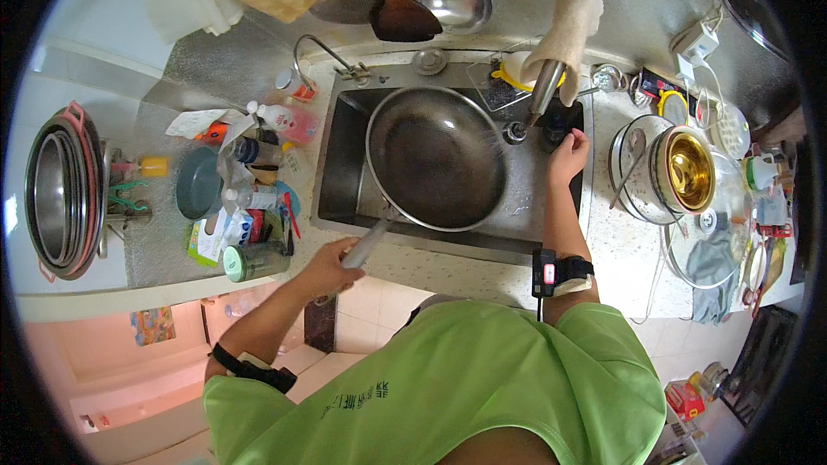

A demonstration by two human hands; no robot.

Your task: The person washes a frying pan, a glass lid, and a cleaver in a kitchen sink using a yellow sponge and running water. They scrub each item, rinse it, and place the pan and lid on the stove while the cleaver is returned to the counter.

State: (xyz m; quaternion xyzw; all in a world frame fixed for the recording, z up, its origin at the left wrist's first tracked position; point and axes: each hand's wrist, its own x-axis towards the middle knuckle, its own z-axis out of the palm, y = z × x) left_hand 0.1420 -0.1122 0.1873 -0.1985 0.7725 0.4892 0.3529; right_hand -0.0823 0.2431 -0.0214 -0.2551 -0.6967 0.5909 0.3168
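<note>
My left hand is closed around the grey handle of a large wok. The wok lies tilted inside the stainless steel sink, its dark inner face turned up and a bright spot shining on it. To its right, my right hand hovers over the sink's right side, fingers curled, beside a dark object in shadow. Whether those fingers hold anything cannot be told. A metal faucet spout with a beige cloth around it points down between wok and hand.
Bottles, a green-lidded jar and a grey-blue bowl crowd the left counter. Stacked bowls and a glass lid stand at right. A wooden spatula and a ladle hang behind the sink.
</note>
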